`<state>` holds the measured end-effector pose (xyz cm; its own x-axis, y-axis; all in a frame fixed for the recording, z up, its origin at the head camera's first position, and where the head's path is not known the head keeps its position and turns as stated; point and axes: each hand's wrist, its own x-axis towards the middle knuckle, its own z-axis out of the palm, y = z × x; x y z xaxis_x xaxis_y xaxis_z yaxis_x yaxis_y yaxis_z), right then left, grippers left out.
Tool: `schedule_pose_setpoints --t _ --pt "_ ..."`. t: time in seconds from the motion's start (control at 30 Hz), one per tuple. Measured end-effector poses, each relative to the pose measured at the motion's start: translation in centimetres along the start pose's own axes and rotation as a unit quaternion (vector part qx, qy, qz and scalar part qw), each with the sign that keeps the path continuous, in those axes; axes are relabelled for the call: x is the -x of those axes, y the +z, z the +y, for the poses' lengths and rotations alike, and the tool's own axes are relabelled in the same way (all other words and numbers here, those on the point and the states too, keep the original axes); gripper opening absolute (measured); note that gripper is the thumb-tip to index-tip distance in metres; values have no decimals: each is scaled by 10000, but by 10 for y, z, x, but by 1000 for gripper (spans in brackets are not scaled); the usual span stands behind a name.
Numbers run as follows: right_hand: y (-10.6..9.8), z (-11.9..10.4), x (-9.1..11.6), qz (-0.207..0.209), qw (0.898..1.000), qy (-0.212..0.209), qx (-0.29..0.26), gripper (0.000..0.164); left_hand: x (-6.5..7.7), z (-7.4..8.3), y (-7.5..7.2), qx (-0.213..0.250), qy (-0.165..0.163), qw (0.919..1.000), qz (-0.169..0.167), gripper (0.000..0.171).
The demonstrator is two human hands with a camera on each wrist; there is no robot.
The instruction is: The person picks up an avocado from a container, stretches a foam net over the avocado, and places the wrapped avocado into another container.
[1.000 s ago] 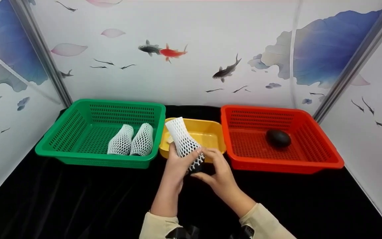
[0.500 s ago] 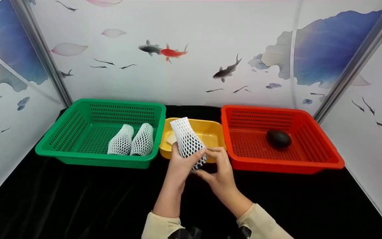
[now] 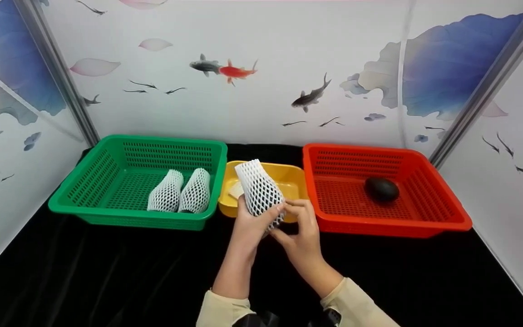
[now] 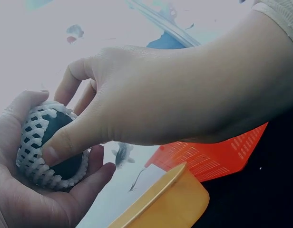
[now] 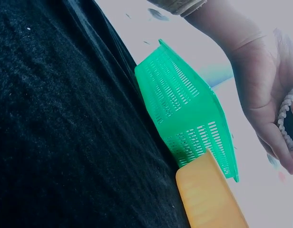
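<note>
A white foam net sleeve (image 3: pixel 262 190) stands tilted in front of the yellow bin, with its narrow end up. My left hand (image 3: pixel 251 225) grips it round the wide lower part. Inside the net sits a dark egg-shaped fruit, like an avocado (image 4: pixel 70 169), its bare end showing through the net's opening in the left wrist view. My right hand (image 3: pixel 304 229) pinches the net's rim at that end, the thumb lying over the dark skin and the fingers at the far side. In the right wrist view only part of the rim shows.
Two netted fruits (image 3: pixel 166 193) lie in the green basket (image 3: pixel 134 218) at left. The red basket (image 3: pixel 388 227) at right holds one bare dark fruit (image 3: pixel 381 189). Between them stands a yellow bin (image 3: pixel 288 175) with a pale piece (image 3: pixel 235 190) inside. Black cloth (image 3: pixel 130 272) covers the table.
Both hands have shifted slightly right with the netted fruit. The net's rim now covers more of the dark lower end, which showed bare in the head view a second ago.
</note>
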<state>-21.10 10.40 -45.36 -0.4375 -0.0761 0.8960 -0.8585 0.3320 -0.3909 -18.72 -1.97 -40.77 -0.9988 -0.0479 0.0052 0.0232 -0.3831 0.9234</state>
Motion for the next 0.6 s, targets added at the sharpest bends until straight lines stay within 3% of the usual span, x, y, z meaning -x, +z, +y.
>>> schedule_pose_setpoints --t 0.6 --pt "-1 -3 -5 27 9998 185 -111 53 1 3 2 -59 73 9999 139 83"
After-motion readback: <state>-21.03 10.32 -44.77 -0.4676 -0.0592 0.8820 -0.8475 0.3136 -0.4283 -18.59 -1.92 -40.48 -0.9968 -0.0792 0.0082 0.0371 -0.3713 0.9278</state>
